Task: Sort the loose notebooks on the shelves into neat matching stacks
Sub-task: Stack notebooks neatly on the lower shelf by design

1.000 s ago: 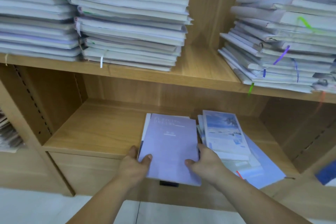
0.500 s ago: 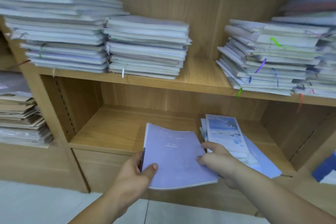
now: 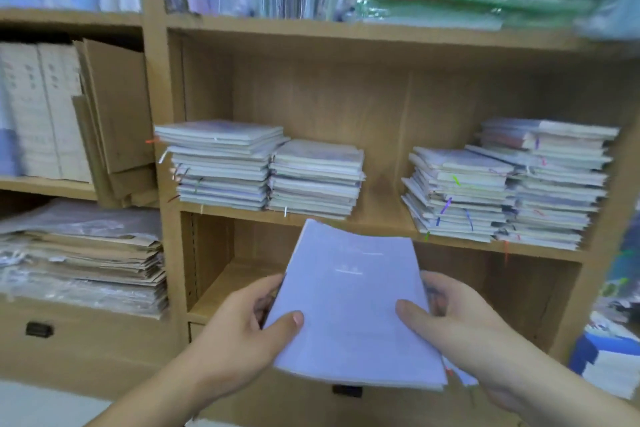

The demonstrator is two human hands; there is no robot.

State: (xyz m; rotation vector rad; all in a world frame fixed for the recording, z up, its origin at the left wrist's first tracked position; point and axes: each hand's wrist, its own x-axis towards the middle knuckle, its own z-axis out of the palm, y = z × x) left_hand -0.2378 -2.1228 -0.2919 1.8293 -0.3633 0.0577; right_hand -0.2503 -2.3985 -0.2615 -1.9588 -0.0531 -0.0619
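Between left fingers [image 3: 290, 321] and right fingers [image 3: 412, 315], lavender notebooks [image 3: 349, 302]

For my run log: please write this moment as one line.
left hand: grips notebook | right hand: grips notebook | notebook: held in air before shelf

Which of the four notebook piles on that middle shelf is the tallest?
The far-right pile. From the shelf board to its top, it stands clearly higher than the other three.
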